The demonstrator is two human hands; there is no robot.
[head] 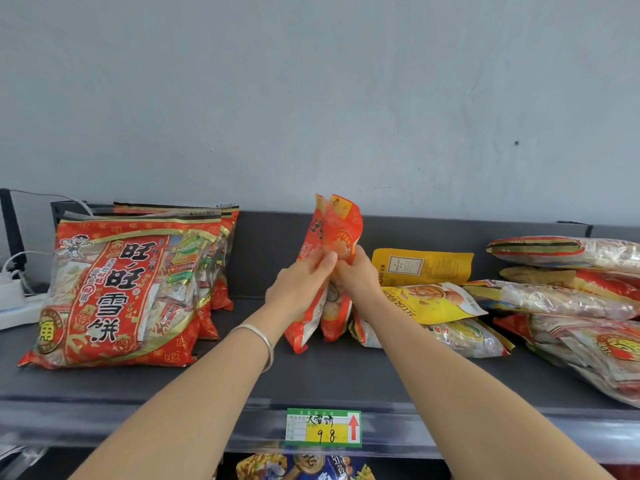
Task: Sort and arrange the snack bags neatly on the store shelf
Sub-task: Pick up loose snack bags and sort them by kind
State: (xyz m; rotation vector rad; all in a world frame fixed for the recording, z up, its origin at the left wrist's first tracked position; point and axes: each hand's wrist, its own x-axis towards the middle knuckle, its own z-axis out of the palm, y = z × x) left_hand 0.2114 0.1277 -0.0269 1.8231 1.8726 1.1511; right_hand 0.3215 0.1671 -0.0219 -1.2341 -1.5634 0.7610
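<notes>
nearest the camera, below the shelf edge, the tops of some blue and yellow packs [304,467] show on a lower level. on the clear front rail sits a green price tag [323,427] with a yellow box and a red arrow pointing up. two bare forearms reach over the rail across the dark shelf [311,379], the left one wearing a silver bracelet [268,344] at the wrist. the left hand [299,289] curls its fingers round the left side of the red snack bags [334,230], and the right hand [358,275] grips their right side, so both hands hold the bags upright at mid-height in the middle of the shelf; the lower ends appear to rest on the shelf surface, and the tops stick up above the fingers. how many bags are in the bundle cannot be told. to the left stands a row of large red bags [117,292], upright and leaning back one behind another. just right of the hands lie yellow bags [429,299] stacked flat, and further right a loose pile of red and clear bags [571,306]. at the far left edge a white power strip [14,299] with cables rests on the shelf. behind everything rises a plain grey wall [311,98].
</notes>
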